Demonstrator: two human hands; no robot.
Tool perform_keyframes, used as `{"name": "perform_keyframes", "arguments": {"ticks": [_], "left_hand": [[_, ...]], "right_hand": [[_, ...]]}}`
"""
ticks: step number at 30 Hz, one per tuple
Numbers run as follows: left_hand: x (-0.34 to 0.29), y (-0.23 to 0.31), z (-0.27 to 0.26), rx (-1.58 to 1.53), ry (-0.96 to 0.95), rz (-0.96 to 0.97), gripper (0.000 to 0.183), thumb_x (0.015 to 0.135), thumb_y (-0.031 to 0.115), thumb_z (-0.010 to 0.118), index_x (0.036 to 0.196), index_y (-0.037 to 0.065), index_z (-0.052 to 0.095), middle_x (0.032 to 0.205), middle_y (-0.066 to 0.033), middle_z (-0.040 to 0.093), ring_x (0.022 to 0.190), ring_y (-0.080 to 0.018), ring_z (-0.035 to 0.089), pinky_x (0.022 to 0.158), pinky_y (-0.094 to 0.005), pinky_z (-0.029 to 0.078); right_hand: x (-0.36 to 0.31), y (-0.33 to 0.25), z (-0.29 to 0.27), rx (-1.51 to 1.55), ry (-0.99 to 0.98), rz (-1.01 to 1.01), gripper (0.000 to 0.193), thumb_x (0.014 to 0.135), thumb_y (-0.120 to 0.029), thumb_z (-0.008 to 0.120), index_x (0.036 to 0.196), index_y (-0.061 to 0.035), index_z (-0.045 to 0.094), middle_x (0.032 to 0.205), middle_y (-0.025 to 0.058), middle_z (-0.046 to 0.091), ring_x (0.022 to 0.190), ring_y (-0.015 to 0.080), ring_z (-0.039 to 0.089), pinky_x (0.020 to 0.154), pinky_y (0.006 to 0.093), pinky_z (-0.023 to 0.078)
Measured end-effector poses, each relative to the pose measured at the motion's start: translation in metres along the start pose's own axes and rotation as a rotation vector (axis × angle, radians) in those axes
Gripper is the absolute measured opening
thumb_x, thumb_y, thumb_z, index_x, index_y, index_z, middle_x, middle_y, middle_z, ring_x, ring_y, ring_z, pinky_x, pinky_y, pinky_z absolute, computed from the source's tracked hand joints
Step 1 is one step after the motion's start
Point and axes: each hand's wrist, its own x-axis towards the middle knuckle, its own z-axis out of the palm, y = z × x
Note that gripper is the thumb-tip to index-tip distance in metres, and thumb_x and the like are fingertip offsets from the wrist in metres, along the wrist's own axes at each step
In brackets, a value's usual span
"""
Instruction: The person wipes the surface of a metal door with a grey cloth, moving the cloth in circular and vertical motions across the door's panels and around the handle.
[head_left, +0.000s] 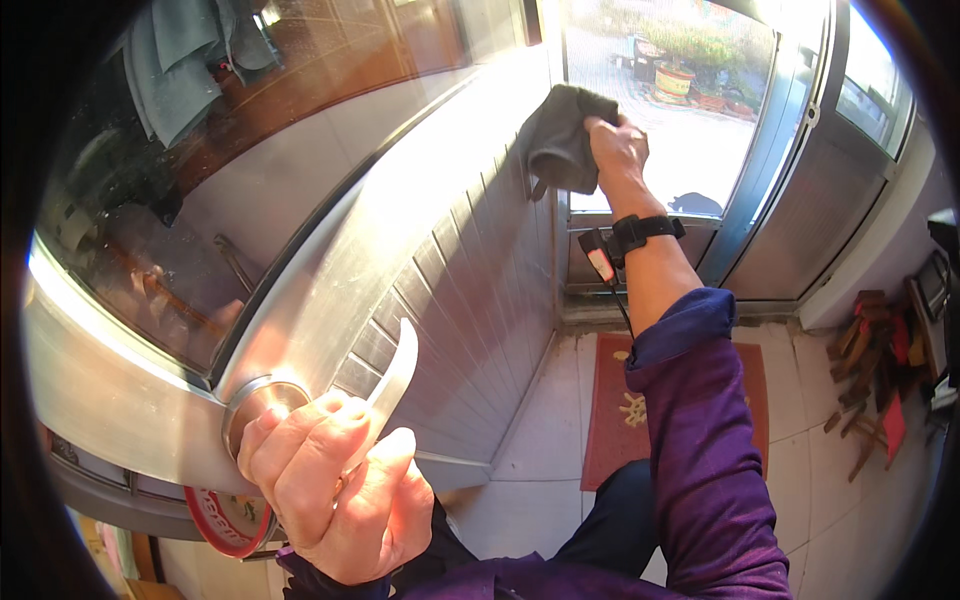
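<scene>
My left hand (335, 490) is wrapped around the curved metal door handle (392, 385), steadying the silver door (430, 270). My right hand (617, 148) is closed on a dark grey cloth (558, 140), pressing it against the door's far edge, near its upper part, beside the bright glass pane (680, 110). I judge the wiping is in hand at that edge; the slatted lower panel (480, 300) shines, but I can't tell how much is already cleaned or left.

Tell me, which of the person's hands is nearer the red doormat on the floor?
Hard to call. The left hand grips the door handle beside the doormat; the right hand presses a dark cloth high up.
</scene>
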Motion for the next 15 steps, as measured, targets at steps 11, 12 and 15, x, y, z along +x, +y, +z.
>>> {"name": "perform_keyframes", "arguments": {"ticks": [11, 12, 15], "left_hand": [[0.002, -0.002, 0.004, 0.032, -0.009, 0.102, 0.019, 0.090, 0.018, 0.061, 0.092, -0.001, 0.065, 0.117, -0.0244, 0.064, 0.099, -0.0361, 0.063, 0.077, -0.0501, 0.049], [0.002, -0.003, 0.004, 0.021, -0.003, 0.121, 0.019, 0.090, 0.018, 0.060, 0.092, -0.001, 0.065, 0.117, -0.0245, 0.064, 0.099, -0.0360, 0.063, 0.077, -0.0496, 0.049], [-0.001, -0.004, 0.001, 0.016, -0.029, 0.115, 0.019, 0.087, 0.018, 0.060, 0.093, 0.001, 0.064, 0.119, -0.0244, 0.064, 0.104, -0.0383, 0.064, 0.088, -0.0534, 0.050]], "right_hand": [[-0.023, -0.036, 0.040, 0.068, 0.126, -0.523, 0.049, 0.088, -0.023, 0.065, 0.137, -0.0158, 0.066, 0.116, 0.0187, 0.072, 0.113, 0.0438, 0.066, 0.099, 0.0478, 0.052], [-0.019, -0.023, 0.042, 0.007, 0.122, -0.512, 0.051, 0.089, -0.020, 0.063, 0.139, -0.0147, 0.064, 0.117, 0.0204, 0.073, 0.114, 0.0433, 0.066, 0.100, 0.0483, 0.052], [-0.015, 0.030, 0.050, -0.144, 0.086, -0.431, 0.049, 0.090, -0.019, 0.061, 0.138, -0.0122, 0.064, 0.118, 0.0232, 0.072, 0.114, 0.0431, 0.066, 0.100, 0.0492, 0.052]]}}
